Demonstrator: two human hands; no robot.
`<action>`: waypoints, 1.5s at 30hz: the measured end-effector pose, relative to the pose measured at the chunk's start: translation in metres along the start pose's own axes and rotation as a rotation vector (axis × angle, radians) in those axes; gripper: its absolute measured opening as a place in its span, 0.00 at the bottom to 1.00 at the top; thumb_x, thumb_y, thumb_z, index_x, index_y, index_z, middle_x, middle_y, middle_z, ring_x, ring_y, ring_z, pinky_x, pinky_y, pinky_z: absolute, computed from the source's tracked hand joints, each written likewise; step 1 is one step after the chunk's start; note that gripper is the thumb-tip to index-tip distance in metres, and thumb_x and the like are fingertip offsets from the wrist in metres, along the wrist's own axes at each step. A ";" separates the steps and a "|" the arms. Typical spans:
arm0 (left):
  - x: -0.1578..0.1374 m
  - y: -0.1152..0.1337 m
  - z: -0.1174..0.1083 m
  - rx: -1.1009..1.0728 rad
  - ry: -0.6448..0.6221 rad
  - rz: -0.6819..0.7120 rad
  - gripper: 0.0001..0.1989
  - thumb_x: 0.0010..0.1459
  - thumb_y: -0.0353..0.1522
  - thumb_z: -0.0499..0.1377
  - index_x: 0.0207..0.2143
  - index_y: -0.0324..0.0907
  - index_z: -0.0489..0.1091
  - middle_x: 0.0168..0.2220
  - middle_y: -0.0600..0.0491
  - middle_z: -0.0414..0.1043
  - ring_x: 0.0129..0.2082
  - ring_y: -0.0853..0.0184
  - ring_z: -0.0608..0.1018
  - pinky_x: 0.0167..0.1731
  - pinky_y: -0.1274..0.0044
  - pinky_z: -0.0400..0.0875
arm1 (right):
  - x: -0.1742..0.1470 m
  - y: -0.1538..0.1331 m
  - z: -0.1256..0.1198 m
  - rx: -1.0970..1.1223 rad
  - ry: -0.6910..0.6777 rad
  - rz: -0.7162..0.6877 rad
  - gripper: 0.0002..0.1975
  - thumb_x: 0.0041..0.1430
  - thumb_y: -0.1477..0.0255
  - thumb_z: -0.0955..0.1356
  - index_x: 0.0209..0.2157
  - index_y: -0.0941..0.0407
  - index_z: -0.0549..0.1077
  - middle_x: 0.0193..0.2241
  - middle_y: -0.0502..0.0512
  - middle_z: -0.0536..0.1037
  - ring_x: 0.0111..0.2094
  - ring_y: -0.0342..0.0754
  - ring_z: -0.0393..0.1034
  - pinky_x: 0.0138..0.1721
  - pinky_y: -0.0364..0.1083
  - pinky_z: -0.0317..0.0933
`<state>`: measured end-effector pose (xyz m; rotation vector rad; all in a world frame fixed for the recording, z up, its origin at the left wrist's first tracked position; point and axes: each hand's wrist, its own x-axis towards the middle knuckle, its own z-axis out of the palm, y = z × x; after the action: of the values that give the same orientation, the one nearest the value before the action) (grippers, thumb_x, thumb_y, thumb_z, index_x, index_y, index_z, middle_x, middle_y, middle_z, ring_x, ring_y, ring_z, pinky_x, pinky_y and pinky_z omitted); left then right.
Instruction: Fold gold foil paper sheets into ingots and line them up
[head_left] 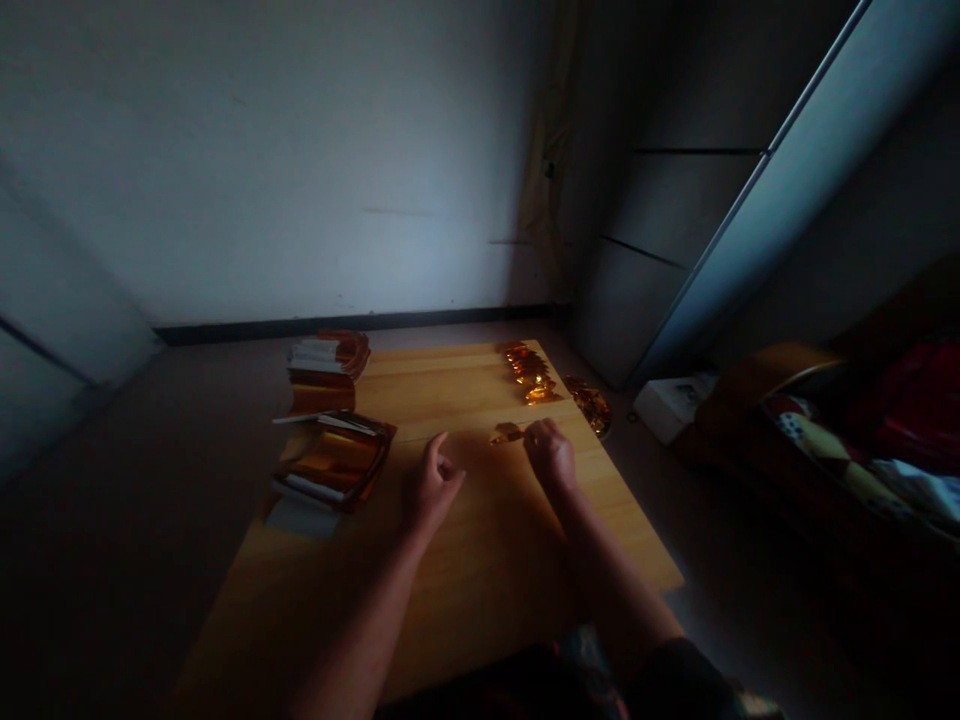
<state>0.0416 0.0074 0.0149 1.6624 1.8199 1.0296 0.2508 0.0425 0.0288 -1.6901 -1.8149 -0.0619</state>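
Over the middle of the wooden table (465, 560) my left hand (436, 478) is held with thumb and fingers apart and nothing between them. My right hand (551, 452) is closed on one end of a small strip of shiny amber film (506, 433), which sticks out to the left toward my left hand. Left of my left hand lies a stack of amber film sheets (337, 455) with white paper edges. Behind it is another curled bundle of amber film (330, 352). Beyond my right hand a row of crumpled shiny amber pieces (529, 372) rests near the table's far right corner.
More shiny amber pieces (591, 405) are in a container beside the table's right edge. A white box (670, 405) stands on the floor farther right, near a wooden-armed seat (795, 360) with cloth on it. A wall (360, 170) and a tall cabinet (652, 220) stand behind.
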 end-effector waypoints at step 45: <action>-0.005 -0.012 0.003 0.089 0.034 0.077 0.26 0.49 0.28 0.57 0.53 0.43 0.62 0.27 0.58 0.71 0.28 0.71 0.73 0.32 0.79 0.67 | 0.055 0.072 -0.011 -0.432 -0.246 0.190 0.11 0.61 0.72 0.60 0.41 0.55 0.72 0.41 0.56 0.72 0.32 0.44 0.68 0.26 0.41 0.51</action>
<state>0.0372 0.0036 0.0023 1.7910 1.8612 1.0279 0.3226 0.0974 0.0361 -2.2513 -1.9037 -0.1825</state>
